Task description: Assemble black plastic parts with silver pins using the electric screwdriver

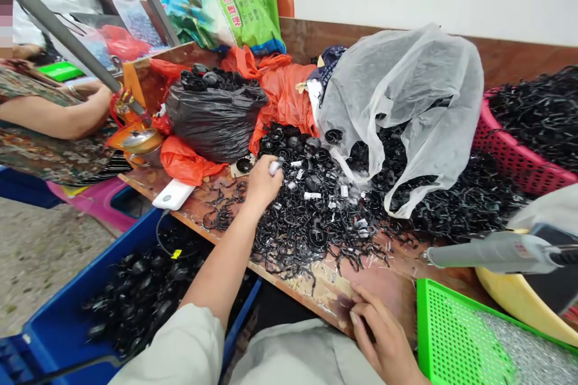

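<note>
My left hand (263,183) reaches over the pile, its fingers curled closed. A small pale and dark bit (274,167) shows at the fingertips; its kind is too small to tell. Around and beyond that hand lie round black plastic parts (293,143). Nearer to me is a tangled heap of thin, curved black plastic strips (289,234), with small white pieces (312,195) scattered among them. My right hand (382,328) rests at the table's front edge, fingers stretched out and slightly bent, with nothing seen in them.
An electric screwdriver (492,252) juts in from the right above a green perforated tray (424,319) of small metal pieces. A clear plastic bag (401,72) and pink basket (501,144) stand behind. A blue crate (58,319) holds black parts. A co-worker's arm (54,114) is at left.
</note>
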Demonstrator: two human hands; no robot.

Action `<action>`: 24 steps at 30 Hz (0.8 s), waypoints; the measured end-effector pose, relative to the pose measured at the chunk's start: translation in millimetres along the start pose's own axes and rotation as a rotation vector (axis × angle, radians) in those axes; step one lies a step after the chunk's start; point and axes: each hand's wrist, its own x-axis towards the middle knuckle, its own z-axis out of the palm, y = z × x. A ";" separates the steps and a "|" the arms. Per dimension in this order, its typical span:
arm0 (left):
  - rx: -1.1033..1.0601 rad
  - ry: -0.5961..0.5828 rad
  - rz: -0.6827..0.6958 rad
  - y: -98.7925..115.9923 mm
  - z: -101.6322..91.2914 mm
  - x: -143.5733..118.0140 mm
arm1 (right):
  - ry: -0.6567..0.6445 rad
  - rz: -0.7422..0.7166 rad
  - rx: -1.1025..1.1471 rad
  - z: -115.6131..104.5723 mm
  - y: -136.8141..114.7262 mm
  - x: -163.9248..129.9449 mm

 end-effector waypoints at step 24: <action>0.106 -0.225 -0.167 -61.3 28.7 -32.9 | 0.039 -0.112 -0.006 21.5 34.1 -19.4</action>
